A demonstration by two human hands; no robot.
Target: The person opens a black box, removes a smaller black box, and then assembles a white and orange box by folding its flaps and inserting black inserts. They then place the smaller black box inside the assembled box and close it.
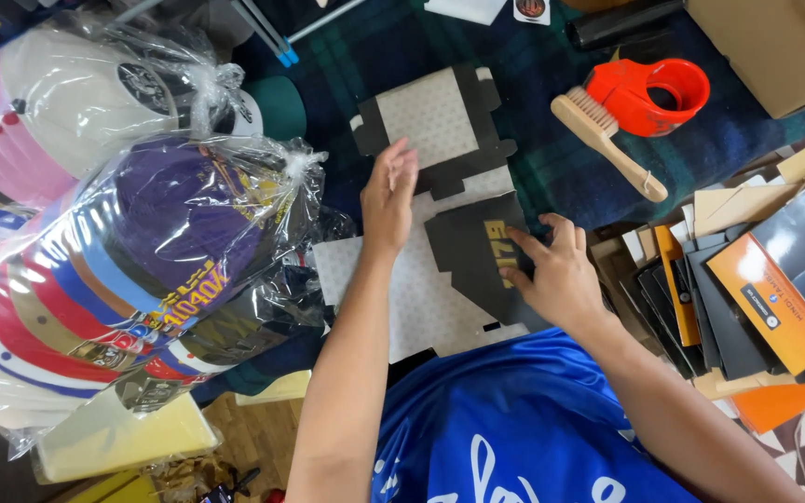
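At the centre of the frame we see a flat box blank (440, 233), black outside and speckled white inside, lying on a plaid blanket (552, 158). The left hand (388, 196) rests flat on its middle, fingers together, clamped on nothing. The right hand (556, 270) presses a black flap (472, 247), fingers spread. Bagged caps (142, 251) fill the left; a brush (607, 140) and red tape dispenser (654, 93) sit upper right.
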